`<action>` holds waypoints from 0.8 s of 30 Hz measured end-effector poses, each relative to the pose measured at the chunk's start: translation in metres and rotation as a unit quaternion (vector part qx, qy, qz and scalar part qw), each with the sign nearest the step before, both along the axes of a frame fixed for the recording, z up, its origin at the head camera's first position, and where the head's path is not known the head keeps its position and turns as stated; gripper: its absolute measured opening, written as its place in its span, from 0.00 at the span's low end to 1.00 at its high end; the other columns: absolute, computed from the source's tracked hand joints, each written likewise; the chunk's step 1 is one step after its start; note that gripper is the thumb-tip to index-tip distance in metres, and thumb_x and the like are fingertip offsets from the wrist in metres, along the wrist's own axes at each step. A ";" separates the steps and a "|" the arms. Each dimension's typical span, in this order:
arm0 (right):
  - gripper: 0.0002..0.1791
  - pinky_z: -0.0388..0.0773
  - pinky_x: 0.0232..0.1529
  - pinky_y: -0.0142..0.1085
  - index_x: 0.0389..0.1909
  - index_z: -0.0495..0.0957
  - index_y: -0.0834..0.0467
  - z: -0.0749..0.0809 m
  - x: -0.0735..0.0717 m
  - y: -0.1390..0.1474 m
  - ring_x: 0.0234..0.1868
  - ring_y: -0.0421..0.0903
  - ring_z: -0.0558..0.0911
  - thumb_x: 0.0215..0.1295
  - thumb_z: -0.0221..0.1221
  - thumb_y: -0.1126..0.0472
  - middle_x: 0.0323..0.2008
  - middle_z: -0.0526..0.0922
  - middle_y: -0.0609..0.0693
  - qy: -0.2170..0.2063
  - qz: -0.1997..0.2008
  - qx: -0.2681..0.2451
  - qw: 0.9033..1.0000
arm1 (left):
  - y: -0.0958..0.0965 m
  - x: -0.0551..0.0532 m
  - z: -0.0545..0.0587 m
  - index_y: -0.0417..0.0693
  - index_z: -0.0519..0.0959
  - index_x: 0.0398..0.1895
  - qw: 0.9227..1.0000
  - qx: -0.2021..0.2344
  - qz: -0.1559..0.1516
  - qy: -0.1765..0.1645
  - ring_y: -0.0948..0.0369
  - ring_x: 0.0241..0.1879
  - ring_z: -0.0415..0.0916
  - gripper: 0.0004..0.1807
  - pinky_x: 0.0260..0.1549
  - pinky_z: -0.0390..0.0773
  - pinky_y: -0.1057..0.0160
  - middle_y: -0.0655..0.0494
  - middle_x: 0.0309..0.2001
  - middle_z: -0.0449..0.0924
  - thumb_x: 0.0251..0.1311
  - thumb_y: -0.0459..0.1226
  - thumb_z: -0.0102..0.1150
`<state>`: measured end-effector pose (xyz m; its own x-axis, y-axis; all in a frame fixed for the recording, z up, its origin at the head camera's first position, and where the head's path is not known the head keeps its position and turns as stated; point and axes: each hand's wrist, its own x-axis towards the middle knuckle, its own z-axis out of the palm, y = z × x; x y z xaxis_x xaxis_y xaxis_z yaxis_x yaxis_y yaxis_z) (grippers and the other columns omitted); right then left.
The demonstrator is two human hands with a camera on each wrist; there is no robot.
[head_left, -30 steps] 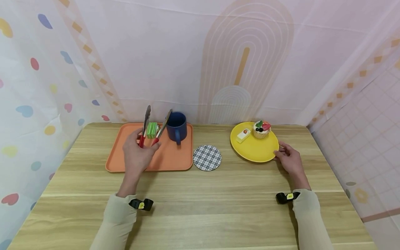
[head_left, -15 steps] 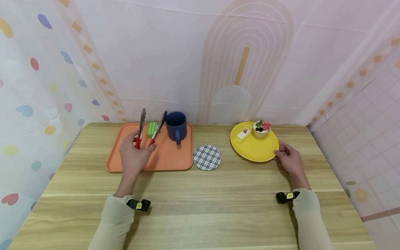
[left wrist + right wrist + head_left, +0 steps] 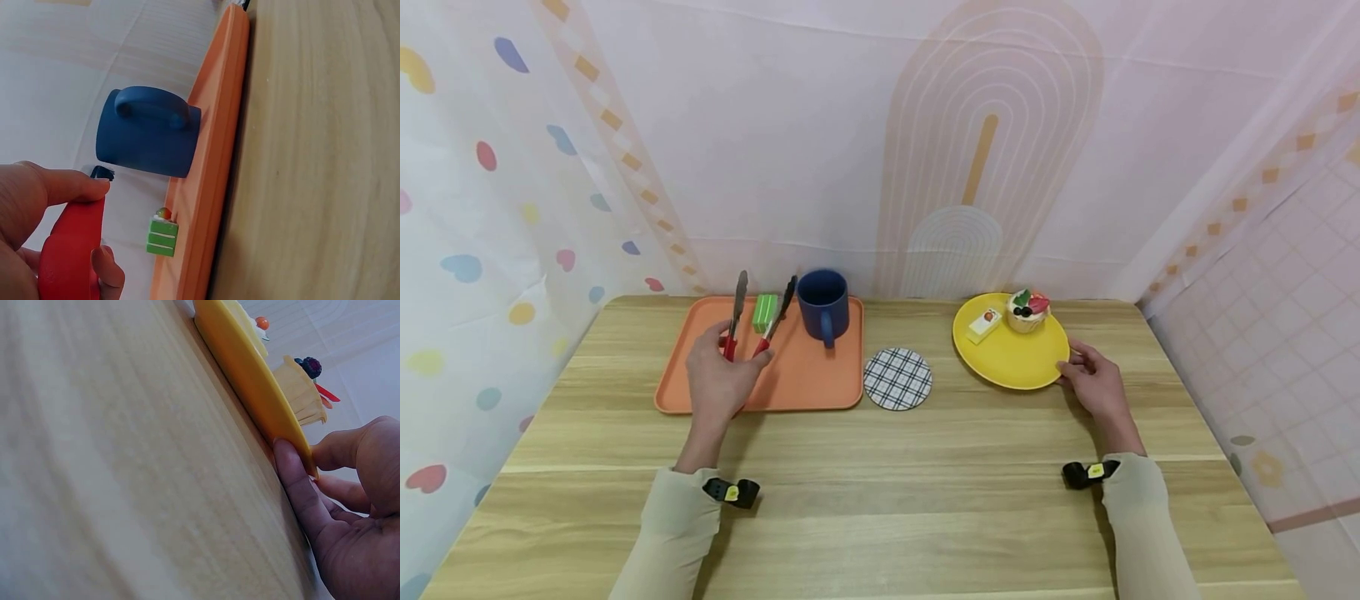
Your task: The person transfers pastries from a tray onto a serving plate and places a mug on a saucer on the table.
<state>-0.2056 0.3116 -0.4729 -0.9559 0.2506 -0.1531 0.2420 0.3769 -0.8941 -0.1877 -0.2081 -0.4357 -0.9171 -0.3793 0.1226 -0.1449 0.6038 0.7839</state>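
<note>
My left hand (image 3: 722, 379) holds a pair of red-handled tongs (image 3: 72, 250) over the orange tray (image 3: 812, 387), thumb on one arm and fingers on the other. The tongs' metal arms are spread, with a small green cake slice (image 3: 765, 312) between them in the head view. In the left wrist view that green slice stands on the tray, apart from the tongs. My right hand (image 3: 1093, 379) pinches the right rim of a yellow plate (image 3: 1015, 362). On the plate are a pale yellow cake slice (image 3: 983, 325) and a cupcake (image 3: 1027, 311) topped with fruit.
A dark blue mug (image 3: 823, 307) stands on the tray, just right of the tongs, its handle toward me. Between tray and plate lies a round checked coaster (image 3: 897, 379). A patterned cloth (image 3: 775, 125) hangs behind the wooden table (image 3: 910, 517).
My left hand has shifted slightly left and back toward me with the spread tongs, whose right tip has moved off the mug. The right hand and plate have stayed still.
</note>
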 end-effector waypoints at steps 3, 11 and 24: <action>0.31 0.82 0.41 0.24 0.78 0.62 0.59 -0.001 0.000 0.000 0.37 0.28 0.78 0.77 0.55 0.62 0.57 0.76 0.60 -0.001 0.000 0.000 1.000 | -0.001 -0.001 -0.003 0.37 0.67 0.73 1.000 -0.005 -0.003 -0.005 0.41 0.54 0.69 0.43 0.47 0.72 0.44 0.32 0.58 0.73 0.57 0.43 0.73; 0.31 0.82 0.41 0.23 0.78 0.62 0.59 -0.003 0.000 0.001 0.37 0.28 0.78 0.77 0.55 0.62 0.58 0.76 0.61 0.000 0.001 0.009 1.000 | -0.002 -0.003 -0.010 0.33 0.66 0.72 0.999 -0.026 -0.011 -0.034 0.43 0.47 0.68 0.42 0.37 0.67 0.53 0.33 0.53 0.72 0.58 0.43 0.71; 0.31 0.82 0.40 0.23 0.77 0.62 0.59 -0.002 0.000 0.001 0.37 0.27 0.78 0.77 0.55 0.62 0.57 0.76 0.60 0.004 -0.001 0.009 1.000 | -0.007 -0.005 -0.013 0.30 0.62 0.73 0.995 -0.036 -0.039 -0.083 0.40 0.51 0.67 0.44 0.46 0.72 0.42 0.30 0.56 0.69 0.60 0.44 0.71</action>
